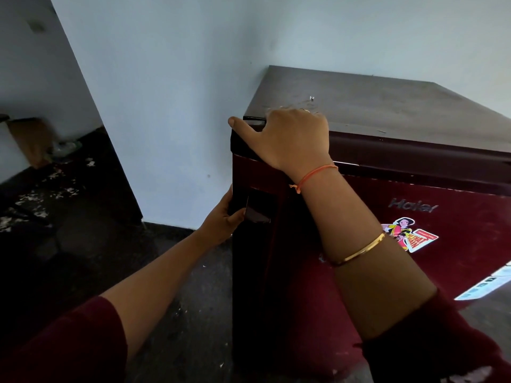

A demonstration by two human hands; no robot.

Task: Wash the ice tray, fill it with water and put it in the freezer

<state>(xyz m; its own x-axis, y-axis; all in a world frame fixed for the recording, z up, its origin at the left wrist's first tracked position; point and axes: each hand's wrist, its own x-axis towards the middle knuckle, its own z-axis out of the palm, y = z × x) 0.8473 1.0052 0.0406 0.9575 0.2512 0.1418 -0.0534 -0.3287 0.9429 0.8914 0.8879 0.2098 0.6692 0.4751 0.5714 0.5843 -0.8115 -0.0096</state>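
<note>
The dark red refrigerator (345, 244) stands upright, its long axis vertical and its door facing the person; the door's handle edge is at 9 o'clock, close to the pale wall (171, 106). No ice tray is in view. The left hand (224, 219) curls around the recessed handle (254, 208) at the door's left edge. The right hand (290, 136) lies fingers-down over the top front corner, thumb stretched toward 9 o'clock, gripping the rim. Open dark floor (193, 299) spreads toward 7 o'clock. The dusty top of the cabinet (387, 106) runs toward 1 o'clock.
</note>
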